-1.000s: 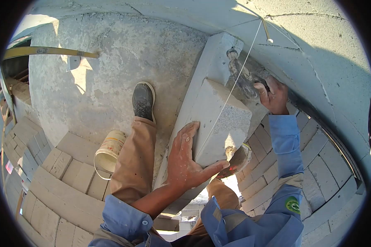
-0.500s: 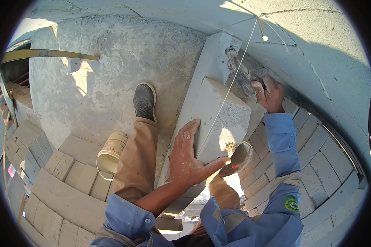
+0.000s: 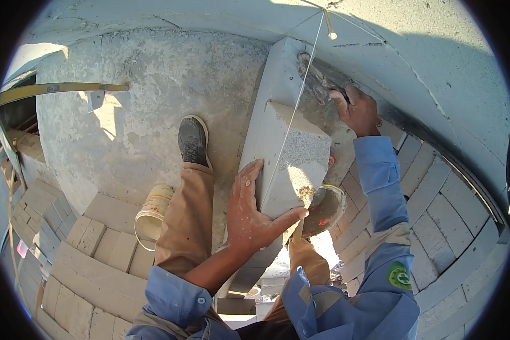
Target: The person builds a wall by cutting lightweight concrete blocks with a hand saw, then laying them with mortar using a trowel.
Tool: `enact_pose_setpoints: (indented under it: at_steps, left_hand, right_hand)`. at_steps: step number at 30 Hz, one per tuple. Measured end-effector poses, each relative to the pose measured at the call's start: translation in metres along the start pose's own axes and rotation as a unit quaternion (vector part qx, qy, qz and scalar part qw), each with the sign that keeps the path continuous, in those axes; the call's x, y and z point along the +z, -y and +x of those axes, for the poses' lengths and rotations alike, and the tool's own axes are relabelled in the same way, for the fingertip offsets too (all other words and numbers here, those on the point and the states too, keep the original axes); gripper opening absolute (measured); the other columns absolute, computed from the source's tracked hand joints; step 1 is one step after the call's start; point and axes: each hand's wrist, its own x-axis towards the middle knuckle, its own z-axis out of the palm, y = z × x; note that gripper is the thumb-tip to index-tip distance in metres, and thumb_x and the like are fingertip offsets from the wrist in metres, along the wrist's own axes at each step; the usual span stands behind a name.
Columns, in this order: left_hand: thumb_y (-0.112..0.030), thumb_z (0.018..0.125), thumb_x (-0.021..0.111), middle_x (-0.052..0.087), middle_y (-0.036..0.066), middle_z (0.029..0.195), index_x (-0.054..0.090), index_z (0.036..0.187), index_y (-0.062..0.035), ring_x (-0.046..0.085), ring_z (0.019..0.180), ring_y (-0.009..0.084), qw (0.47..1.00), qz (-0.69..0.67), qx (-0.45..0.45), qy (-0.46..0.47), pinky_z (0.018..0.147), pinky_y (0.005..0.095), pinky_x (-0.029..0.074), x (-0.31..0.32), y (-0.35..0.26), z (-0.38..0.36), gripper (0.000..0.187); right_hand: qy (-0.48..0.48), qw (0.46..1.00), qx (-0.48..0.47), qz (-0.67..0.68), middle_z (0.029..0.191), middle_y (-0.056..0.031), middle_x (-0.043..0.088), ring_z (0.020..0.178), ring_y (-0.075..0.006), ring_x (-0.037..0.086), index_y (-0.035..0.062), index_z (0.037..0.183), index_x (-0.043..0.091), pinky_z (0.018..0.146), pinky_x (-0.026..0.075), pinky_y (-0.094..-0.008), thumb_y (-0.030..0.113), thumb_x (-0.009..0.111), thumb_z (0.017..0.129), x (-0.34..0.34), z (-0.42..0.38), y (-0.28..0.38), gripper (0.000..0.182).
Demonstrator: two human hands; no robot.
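Observation:
My left hand (image 3: 254, 212) lies spread on the near end of a pale grey concrete block (image 3: 301, 144), fingers along its left side and thumb stretched across the end. This block sits on a low course of similar blocks (image 3: 277, 73). My right hand (image 3: 358, 110) is closed on a grey, mortar-smeared trowel (image 3: 320, 79), blurred, its far end at the course beyond the block. The right fingers are partly hidden. A taut white string (image 3: 292, 116) passes over the block. Beside the block's near end is a dark bucket (image 3: 326, 209) with a yellow rim.
A pale wall (image 3: 436, 85) with a nail (image 3: 331, 28) curves along the right. Stacked blocks (image 3: 442, 226) stand lower right, more (image 3: 85, 266) lower left. A white pail (image 3: 153, 212) stands by my leg. A yellow level-like bar (image 3: 62, 89) juts in over the concrete floor (image 3: 153, 85).
The view has shifted, so most things sit further left and higher. My right hand and the trowel moved slightly up in view, the trowel now blurred. My left hand stays on the block.

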Motion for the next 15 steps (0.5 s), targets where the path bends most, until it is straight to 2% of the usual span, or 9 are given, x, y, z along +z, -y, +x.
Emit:
enact_pose_setpoints:
  at_steps: [3,5,7,8,10,11,13,14,15]
  left_hand:
    - [-0.054,0.067,0.087,0.047,0.029,0.138,0.039,0.142,0.0055,0.049,0.128,0.0431,1.0,-0.003,0.013,-0.011,0.108,0.0502,0.039,0.0,0.005,0.004,0.107]
    - [-0.054,0.067,0.087,0.047,0.029,0.137,0.039,0.142,0.0059,0.049,0.127,0.043,1.0,-0.008,0.02,-0.005,0.107,0.0502,0.04,0.002,0.007,0.002,0.107]
    - [-0.052,0.066,0.088,0.048,0.029,0.135,0.04,0.142,0.006,0.051,0.126,0.043,0.999,0.007,0.032,-0.017,0.106,0.0495,0.041,0.002,0.008,0.002,0.107]
    - [-0.052,0.064,0.089,0.049,0.029,0.135,0.04,0.141,0.0063,0.051,0.125,0.0428,0.999,0.006,0.035,-0.022,0.106,0.049,0.042,0.003,0.008,0.003,0.108]
    - [-0.052,0.064,0.089,0.049,0.029,0.135,0.041,0.141,0.0064,0.052,0.125,0.0424,1.0,0.002,0.017,-0.018,0.106,0.0491,0.041,0.004,0.007,0.001,0.108]
    - [-0.053,0.064,0.089,0.049,0.029,0.135,0.041,0.141,0.0066,0.052,0.125,0.0421,1.0,-0.001,-0.001,-0.017,0.106,0.0493,0.041,0.005,0.007,0.001,0.109]
    - [-0.057,0.065,0.087,0.05,0.028,0.135,0.04,0.142,0.0068,0.052,0.126,0.0412,1.0,0.002,0.002,-0.01,0.107,0.0496,0.041,0.005,0.01,0.002,0.11]
    - [-0.059,0.065,0.087,0.05,0.027,0.135,0.04,0.142,0.0067,0.051,0.126,0.0405,1.0,0.0,0.007,-0.01,0.107,0.0495,0.041,0.005,0.014,0.002,0.111]
    - [-0.06,0.066,0.086,0.05,0.026,0.135,0.039,0.143,0.0067,0.051,0.126,0.0398,1.0,-0.001,0.011,-0.01,0.106,0.0494,0.041,0.004,0.014,0.002,0.112]
  right_hand:
    - [-0.023,0.998,0.032,0.041,0.066,-0.022,0.06,0.064,-0.046,0.061,0.0022,0.085,0.061,0.052,0.046,-0.048,0.048,0.062,0.097,-0.009,-0.005,0.02,0.047]
    - [-0.028,0.996,0.046,0.065,0.063,-0.0197,0.057,0.057,-0.0409,0.061,0.0023,0.087,0.062,0.052,0.045,-0.0477,0.049,0.062,0.097,-0.003,-0.029,0.018,0.047]
    - [-0.032,0.956,0.179,0.231,0.059,-0.0118,0.055,0.049,-0.0254,0.055,0.0044,0.082,0.063,0.047,0.04,-0.0402,0.048,0.06,0.099,-0.003,-0.056,0.037,0.047]
    - [-0.033,0.956,0.182,0.227,0.059,-0.0118,0.055,0.049,-0.0254,0.055,0.0044,0.082,0.063,0.047,0.04,-0.0402,0.048,0.06,0.099,0.004,-0.07,0.043,0.047]
    - [-0.031,0.812,0.38,0.442,0.059,-0.0034,0.052,0.046,-0.0158,0.046,0.0038,0.084,0.059,0.045,0.037,-0.0359,0.048,0.051,0.104,0.022,-0.093,0.058,0.049]
    - [-0.033,0.811,0.384,0.44,0.059,-0.0034,0.052,0.046,-0.0158,0.046,0.0038,0.084,0.059,0.045,0.037,-0.0359,0.048,0.051,0.104,0.016,-0.089,0.069,0.049]
    - [-0.027,0.53,0.538,0.655,0.062,0.0017,0.047,0.047,-0.0103,0.04,0.0034,0.094,0.057,0.045,0.032,-0.0295,0.048,0.047,0.105,0.0,-0.076,0.091,0.047]
    - [-0.033,0.467,0.534,0.704,0.063,0.002,0.043,0.048,-0.0103,0.039,0.0034,0.102,0.055,0.046,0.032,-0.0269,0.049,0.043,0.106,0.005,-0.074,0.09,0.047]
    - [-0.035,0.464,0.536,0.705,0.063,0.002,0.043,0.048,-0.0103,0.039,0.0034,0.102,0.055,0.046,0.032,-0.0269,0.049,0.043,0.106,0.006,-0.068,0.09,0.047]
